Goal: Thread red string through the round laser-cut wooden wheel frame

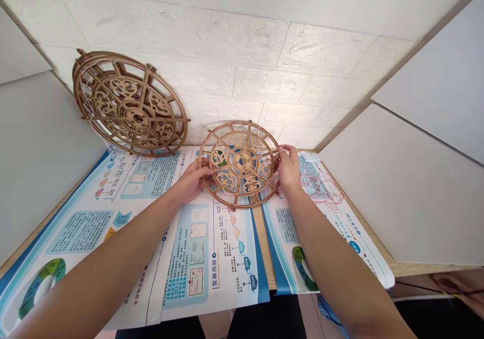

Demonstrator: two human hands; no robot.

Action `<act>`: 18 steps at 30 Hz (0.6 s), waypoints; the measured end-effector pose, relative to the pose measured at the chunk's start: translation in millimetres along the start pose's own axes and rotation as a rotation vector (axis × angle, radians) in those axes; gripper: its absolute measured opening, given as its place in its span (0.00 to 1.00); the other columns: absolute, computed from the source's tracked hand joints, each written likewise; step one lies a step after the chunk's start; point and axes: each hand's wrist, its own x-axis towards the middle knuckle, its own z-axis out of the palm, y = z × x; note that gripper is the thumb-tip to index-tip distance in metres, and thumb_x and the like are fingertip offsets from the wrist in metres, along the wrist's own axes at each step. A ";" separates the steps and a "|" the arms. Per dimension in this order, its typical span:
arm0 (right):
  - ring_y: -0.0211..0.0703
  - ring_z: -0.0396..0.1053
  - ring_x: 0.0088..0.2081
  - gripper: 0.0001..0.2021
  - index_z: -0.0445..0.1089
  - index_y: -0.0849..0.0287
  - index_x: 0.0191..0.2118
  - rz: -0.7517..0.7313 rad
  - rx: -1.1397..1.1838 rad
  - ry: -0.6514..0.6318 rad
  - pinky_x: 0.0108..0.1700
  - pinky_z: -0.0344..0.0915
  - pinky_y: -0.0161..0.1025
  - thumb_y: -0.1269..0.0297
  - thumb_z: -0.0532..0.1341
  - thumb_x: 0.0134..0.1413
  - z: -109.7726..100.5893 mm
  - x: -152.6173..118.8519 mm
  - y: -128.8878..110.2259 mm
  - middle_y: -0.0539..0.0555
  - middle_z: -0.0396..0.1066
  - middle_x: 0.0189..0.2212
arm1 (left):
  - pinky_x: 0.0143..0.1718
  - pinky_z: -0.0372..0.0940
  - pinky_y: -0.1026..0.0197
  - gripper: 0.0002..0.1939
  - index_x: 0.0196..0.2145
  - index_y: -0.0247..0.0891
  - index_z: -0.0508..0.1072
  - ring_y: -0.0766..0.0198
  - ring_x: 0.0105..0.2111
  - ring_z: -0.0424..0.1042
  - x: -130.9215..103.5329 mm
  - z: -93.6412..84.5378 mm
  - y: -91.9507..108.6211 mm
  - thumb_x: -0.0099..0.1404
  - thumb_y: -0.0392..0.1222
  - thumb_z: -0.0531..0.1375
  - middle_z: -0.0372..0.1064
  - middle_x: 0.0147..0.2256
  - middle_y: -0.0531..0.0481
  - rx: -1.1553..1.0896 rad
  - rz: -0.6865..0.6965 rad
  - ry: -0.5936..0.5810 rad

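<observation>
Both hands are closed on a round openwork disc, one at each side: the left hand [194, 180] grips its left rim, thumb in front, while the right hand [288, 167] pinches the right rim between thumb and fingertips. Several fingers of each hand pass behind the disc [239, 158] and are partly hidden, so their exact hold cannot be made out. Where its lower edge meets the counter [262, 243], if it does, is unclear too. Beyond the left hand, a similar disc stack [130, 114] leans against the wall [212, 81]; how many layers it has is hard to tell. Right of the right hand lies a tangle of red and white strands [325, 187], its near side cut off by the forearm. Printed posters [212, 258] under the hands are partly covered by both forearms. Far right, part of another person [465, 291] is cropped and blurred. Between the hands, the disc is brown and wood-like, tilted, with spokes, curling scrollwork, a ringed hub, small rim tabs, and thin pinkish and pale strands along the rim and across its face.
</observation>
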 end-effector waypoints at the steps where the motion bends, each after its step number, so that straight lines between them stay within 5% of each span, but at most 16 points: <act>1: 0.35 0.57 0.20 0.12 0.63 0.53 0.41 0.001 0.001 -0.003 0.21 0.55 0.31 0.53 0.62 0.56 -0.2 -0.2 -0.2 0.42 0.60 0.20 | 0.32 0.72 0.59 0.16 0.35 0.37 0.67 0.61 0.31 0.74 0.1 -0.2 -0.2 0.50 0.33 0.69 0.74 0.34 0.46 0.006 -0.003 0.009; 18: 0.35 0.56 0.20 0.12 0.63 0.53 0.41 0.016 -0.011 -0.005 0.21 0.55 0.31 0.53 0.62 0.57 0.1 -2.9 -3.2 0.42 0.60 0.20 | 0.30 0.72 0.59 0.15 0.33 0.37 0.66 0.61 0.30 0.73 -1.3 2.5 1.2 0.52 0.34 0.68 0.72 0.31 0.49 -0.013 -0.007 0.034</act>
